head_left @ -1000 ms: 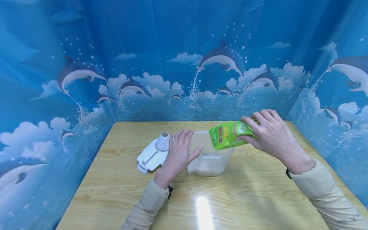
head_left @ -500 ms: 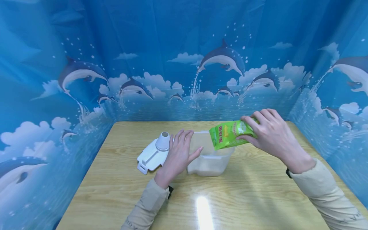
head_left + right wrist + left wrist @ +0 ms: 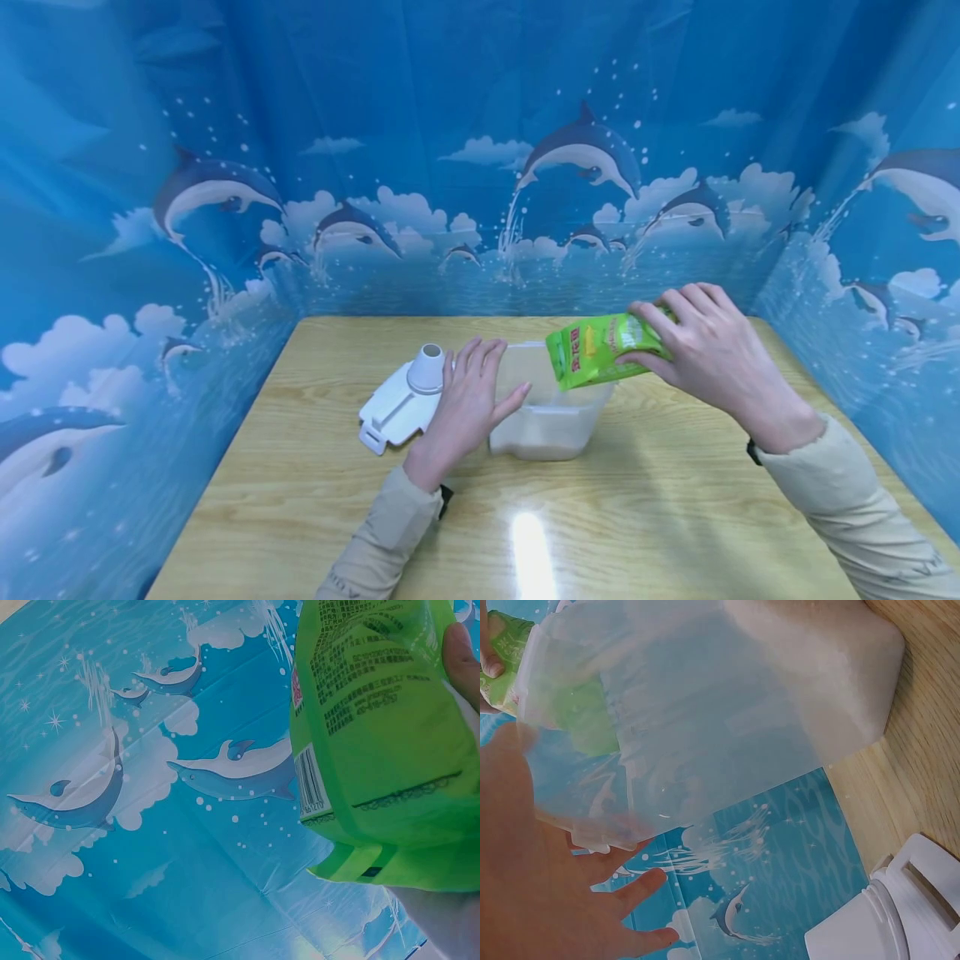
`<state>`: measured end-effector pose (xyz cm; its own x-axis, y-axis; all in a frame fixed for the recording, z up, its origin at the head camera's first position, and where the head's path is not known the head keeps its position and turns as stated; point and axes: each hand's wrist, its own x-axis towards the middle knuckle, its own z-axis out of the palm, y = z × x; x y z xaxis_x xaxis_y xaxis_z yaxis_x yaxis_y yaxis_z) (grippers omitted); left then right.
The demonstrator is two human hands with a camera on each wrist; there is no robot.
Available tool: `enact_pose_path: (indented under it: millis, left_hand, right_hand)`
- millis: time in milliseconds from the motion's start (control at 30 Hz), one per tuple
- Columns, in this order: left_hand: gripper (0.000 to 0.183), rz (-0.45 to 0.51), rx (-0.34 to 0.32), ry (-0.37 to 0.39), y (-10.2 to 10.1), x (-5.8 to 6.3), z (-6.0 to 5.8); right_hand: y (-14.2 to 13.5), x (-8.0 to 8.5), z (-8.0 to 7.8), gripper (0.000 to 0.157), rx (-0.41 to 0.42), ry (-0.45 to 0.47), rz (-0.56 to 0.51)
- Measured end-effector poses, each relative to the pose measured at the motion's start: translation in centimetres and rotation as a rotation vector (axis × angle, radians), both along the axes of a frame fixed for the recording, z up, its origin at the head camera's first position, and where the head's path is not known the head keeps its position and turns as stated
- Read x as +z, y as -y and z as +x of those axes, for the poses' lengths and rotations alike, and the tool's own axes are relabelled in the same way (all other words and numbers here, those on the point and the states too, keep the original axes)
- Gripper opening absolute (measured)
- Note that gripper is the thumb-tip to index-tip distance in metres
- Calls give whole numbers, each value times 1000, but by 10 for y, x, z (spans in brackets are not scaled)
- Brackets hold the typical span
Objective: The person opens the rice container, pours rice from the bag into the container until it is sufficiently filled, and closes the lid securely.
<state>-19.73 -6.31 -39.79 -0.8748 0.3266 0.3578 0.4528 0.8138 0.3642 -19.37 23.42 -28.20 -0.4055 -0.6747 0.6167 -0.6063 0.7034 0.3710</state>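
Observation:
My right hand (image 3: 708,354) grips a printed green packet (image 3: 600,348) from above, thumb on the near side. The packet lies tilted, its left end lower and over the mouth of a translucent plastic container (image 3: 543,432). Pale contents show through the container's bottom in the left wrist view. My left hand (image 3: 467,404) is at the container's left rim, fingers straight and spread, thumb reaching across the near side. In the right wrist view, the packet's back shows small print and a barcode; its lower end is out of that view.
Left of the container, a white lid (image 3: 392,407) lies on the wooden table (image 3: 300,475), with a hollow white cone-shaped piece (image 3: 427,372) standing on it. A blue dolphin-print curtain (image 3: 420,100) encloses the table at the back and both sides.

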Motion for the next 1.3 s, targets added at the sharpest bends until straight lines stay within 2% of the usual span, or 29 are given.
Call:
enact_pose_path:
  millis: [433,1000,1300]
  left_hand:
    - [72,10,-2,14,0,0,1]
    - [72,-11,3,-16,1,0,0]
    - [73,-6,4,2,1,1,0]
  right_hand:
    - [2,1,1,81,-3,17,13]
    - [4,0,-1,81,2,11,20]
    - [4,2,-1,80,3,8,33]
